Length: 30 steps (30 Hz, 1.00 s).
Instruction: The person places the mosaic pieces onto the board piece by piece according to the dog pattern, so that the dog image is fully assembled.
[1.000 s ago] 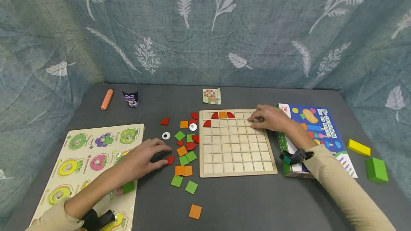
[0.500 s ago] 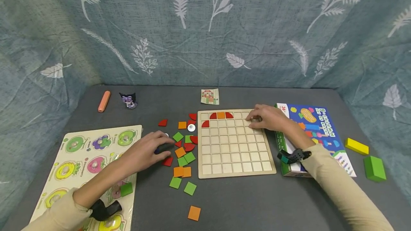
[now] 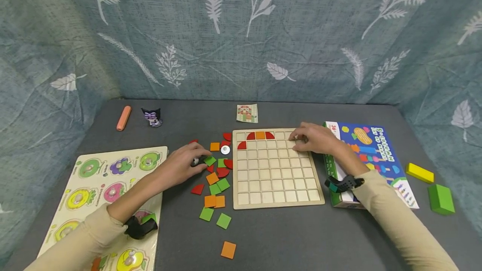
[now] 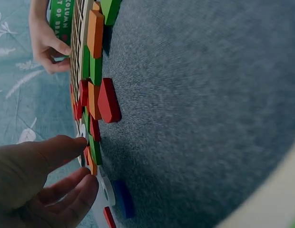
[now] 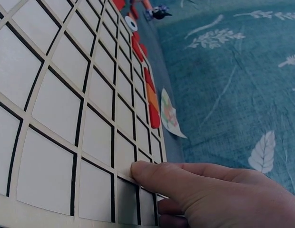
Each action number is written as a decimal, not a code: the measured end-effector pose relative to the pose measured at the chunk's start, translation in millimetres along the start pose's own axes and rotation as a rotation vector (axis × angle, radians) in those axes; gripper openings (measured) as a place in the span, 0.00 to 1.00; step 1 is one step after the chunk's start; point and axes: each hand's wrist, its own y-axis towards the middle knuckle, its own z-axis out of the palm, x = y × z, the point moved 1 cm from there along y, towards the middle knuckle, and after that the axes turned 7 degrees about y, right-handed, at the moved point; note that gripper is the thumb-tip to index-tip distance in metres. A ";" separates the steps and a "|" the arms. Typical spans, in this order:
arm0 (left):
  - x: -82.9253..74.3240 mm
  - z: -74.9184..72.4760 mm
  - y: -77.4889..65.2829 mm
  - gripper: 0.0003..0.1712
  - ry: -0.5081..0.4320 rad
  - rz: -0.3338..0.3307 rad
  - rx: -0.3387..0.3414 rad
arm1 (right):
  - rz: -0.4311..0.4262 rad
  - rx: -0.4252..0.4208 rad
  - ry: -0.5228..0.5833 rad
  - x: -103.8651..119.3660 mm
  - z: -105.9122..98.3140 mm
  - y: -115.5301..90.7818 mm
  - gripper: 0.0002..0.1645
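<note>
My left hand point(image 3: 183, 163) reaches over the loose wooden tiles, thumb and fingers apart. Its fingertips are right at a green square tile point(image 3: 210, 161). A white disc with a dark centre point(image 3: 194, 162) is partly covered by this hand; in the left wrist view a blue piece point(image 4: 123, 198) lies beside the white disc. My right hand point(image 3: 314, 138) rests at the upper right of the wooden grid board point(image 3: 278, 206), its thumb touching the board in the right wrist view. Red quarter-round tiles point(image 3: 242, 145) and an orange square point(image 3: 260, 135) sit in the board's top rows.
Left of the board lie several red, orange and green tiles point(image 3: 228, 250). A fruit puzzle board point(image 3: 113, 170) is at left, a blue box point(image 3: 367, 145) at right. Behind are a pattern card point(image 3: 247, 113), a small figurine point(image 3: 152, 117) and an orange stick point(image 3: 124, 118). Yellow point(image 3: 420, 173) and green blocks point(image 3: 441, 199) stand far right.
My left hand has moved right and away from me, from beside the lower red tile to the green square. It now partly covers the white disc. My right hand stays on the board.
</note>
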 end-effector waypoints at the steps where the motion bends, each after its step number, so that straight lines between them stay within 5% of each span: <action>1: -0.3 0.5 1.7 0.17 -0.001 0.009 0.013 | -0.003 -0.002 -0.001 0.0 0.5 0.0 0.17; 8: -0.6 2.8 7.5 0.18 0.026 0.043 0.079 | -0.016 -0.005 -0.022 0.8 1.6 0.2 0.19; 30: 2.2 0.9 17.5 0.16 0.055 0.002 0.048 | -0.010 0.003 -0.047 -0.3 -0.6 -1.7 0.23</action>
